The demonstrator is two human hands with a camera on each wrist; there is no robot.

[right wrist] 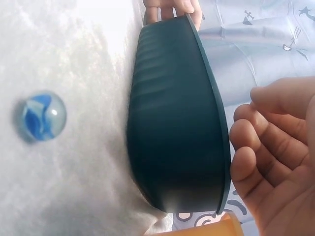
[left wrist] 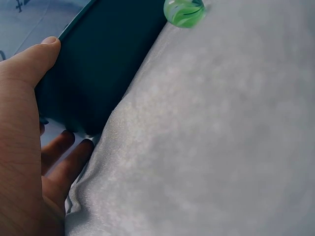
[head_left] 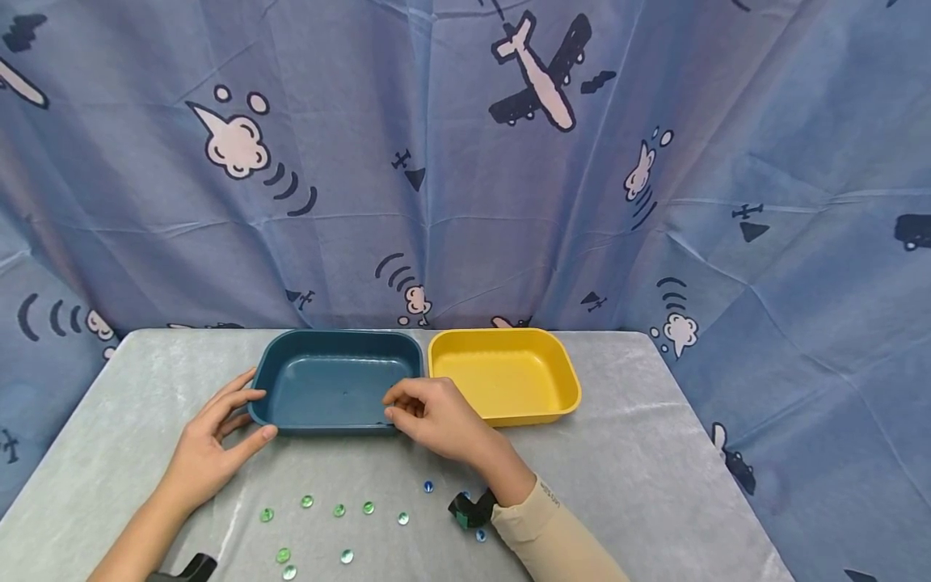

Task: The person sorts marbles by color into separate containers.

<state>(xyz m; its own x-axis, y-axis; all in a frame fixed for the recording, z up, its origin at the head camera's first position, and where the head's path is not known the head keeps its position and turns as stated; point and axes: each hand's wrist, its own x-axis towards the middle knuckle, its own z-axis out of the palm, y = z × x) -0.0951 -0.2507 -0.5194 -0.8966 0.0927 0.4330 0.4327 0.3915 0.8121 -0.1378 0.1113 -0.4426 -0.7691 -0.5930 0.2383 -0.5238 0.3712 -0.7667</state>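
My left hand [head_left: 204, 457] holds the left end of a dark teal plastic bin [head_left: 313, 430]. In the left wrist view its thumb [left wrist: 48, 44] lies on the bin's rim and the other fingers reach the end wall. My right hand [head_left: 436, 416] hovers over the bin's front right corner, fingers loosely bent. From the right wrist, its fingertips [right wrist: 244, 133] appear right beside the rim, with nothing visible between thumb and fingers. Glass marbles lie in front on the cloth, among them a green-swirled marble [left wrist: 184, 12] and a blue-swirled marble [right wrist: 44, 116].
A yellow bin [head_left: 553, 412] stands close to the right of the teal one. Several green marbles [head_left: 339, 511] are scattered nearer me, with blue marbles [head_left: 428, 487] further right, some beside my right wrist. A patterned blue curtain [head_left: 465, 178] hangs behind the cloth-covered table [head_left: 633, 469].
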